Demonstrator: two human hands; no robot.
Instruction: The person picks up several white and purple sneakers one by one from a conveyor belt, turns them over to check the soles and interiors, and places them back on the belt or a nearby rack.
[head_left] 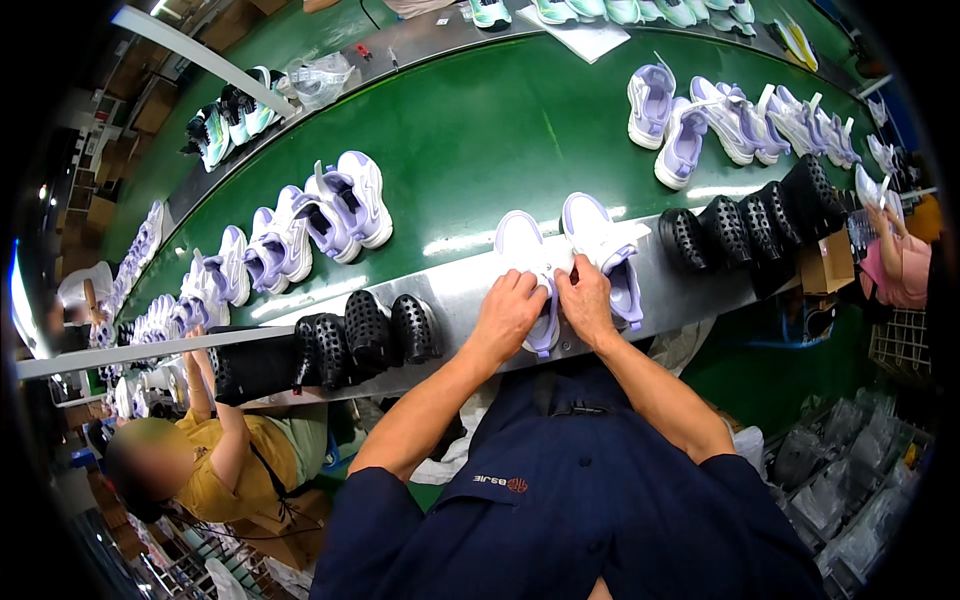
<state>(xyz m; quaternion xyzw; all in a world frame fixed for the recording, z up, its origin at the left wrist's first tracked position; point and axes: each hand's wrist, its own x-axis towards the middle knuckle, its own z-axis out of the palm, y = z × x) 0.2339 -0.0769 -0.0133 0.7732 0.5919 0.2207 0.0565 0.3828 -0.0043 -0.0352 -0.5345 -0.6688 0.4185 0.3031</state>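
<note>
— What are those sneakers (560, 262) under your hands made of?

— Smooth white and lilac synthetic, slightly shiny. My left hand (508, 318) and right hand (586, 303) press on them.

— And the belt?

— The conveyor belt (480, 140) is glossy green rubbery sheet; its rim (450, 292) is brushed metal. The black shoe lasts (375, 330) look like perforated matt plastic.

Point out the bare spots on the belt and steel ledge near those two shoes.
Widest free patch: green belt between the left sneaker row, the right sneaker group and the held pair. Crowded: steel ledge, with black moulds on the left and right, and left hand and right hand between.
</note>
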